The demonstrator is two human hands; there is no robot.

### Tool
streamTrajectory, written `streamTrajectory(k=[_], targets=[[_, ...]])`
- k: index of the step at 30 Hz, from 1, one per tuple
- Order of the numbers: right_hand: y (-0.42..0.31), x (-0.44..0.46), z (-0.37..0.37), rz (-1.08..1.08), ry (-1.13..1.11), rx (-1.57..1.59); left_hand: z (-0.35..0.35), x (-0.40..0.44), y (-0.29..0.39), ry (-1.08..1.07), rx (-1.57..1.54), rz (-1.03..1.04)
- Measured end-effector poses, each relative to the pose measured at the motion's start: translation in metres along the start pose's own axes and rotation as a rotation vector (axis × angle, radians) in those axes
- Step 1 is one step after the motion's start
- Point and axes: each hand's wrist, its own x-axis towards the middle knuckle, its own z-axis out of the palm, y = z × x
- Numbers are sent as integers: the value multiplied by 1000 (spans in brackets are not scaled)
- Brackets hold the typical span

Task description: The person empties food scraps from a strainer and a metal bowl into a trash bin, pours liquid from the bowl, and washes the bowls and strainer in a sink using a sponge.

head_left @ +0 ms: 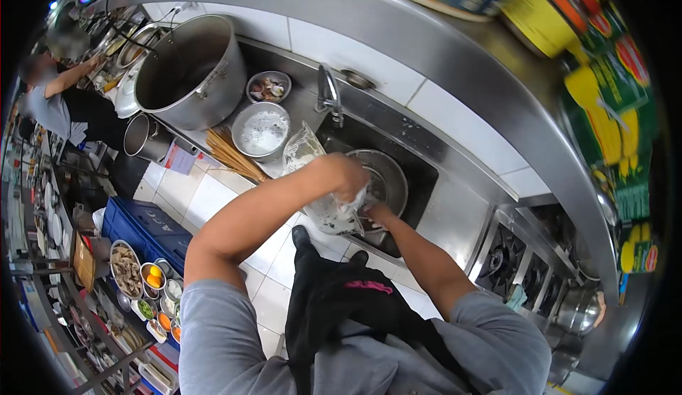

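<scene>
My left hand (347, 176) is closed round the crumpled upper part of a clear plastic bag (330, 214) with white stuff in it, at the sink's left edge. Close beside it, my right hand (379, 215) is at the rim of a metal bowl (389, 180) inside the dark sink (419, 175); its fingertips are partly hidden, so what they hold is unclear. The chrome faucet (329, 93) rises behind the sink. To the left stands a metal pot (261, 131) with white powder-like contents. A small bowl (269, 87) holds pale and brown pieces.
A large pot (190, 74) stands at the upper left, near a bundle of thin sticks (231, 155). Gas burners (501, 256) are at the right. An overhead shelf (455, 40) carries cans and packages. A person (64, 104) works at the far left, beyond a blue crate (145, 231).
</scene>
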Motion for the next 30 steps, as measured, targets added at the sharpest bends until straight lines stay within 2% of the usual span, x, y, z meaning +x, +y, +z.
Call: streamTrajectory(k=[2,3,4,5,6,7,10,14,16,21,24,27,30], targets=[[13,30,-13,133,112,1,8,-16,-4,89,27,37],[-1,39,-45,229,100,-45,11,-23,-9,111,41,39],[-11,57,-56,219,99,-50,13,-28,-14,114,35,29],[-18,75,-63,413,305,384,15,-32,-19,106,71,56],[-24,93,-69,517,617,826,14,-42,-22,97,107,79],[-31,111,-76,544,604,798,13,-55,-24,194,99,108],[-40,140,-74,504,231,390,16,-58,-28,152,94,133],[-32,146,-70,394,54,293,7,-66,-21,108,187,146],[-26,143,-69,333,26,298,7,-59,-23,7,184,189],[-17,131,-72,168,4,312,-3,-57,-24,7,298,277],[-30,127,-77,292,31,406,-8,-66,-17,-8,338,281],[-38,132,-76,401,72,506,0,-64,-12,54,493,396],[-41,142,-69,507,104,605,9,-49,-4,-64,505,241]])
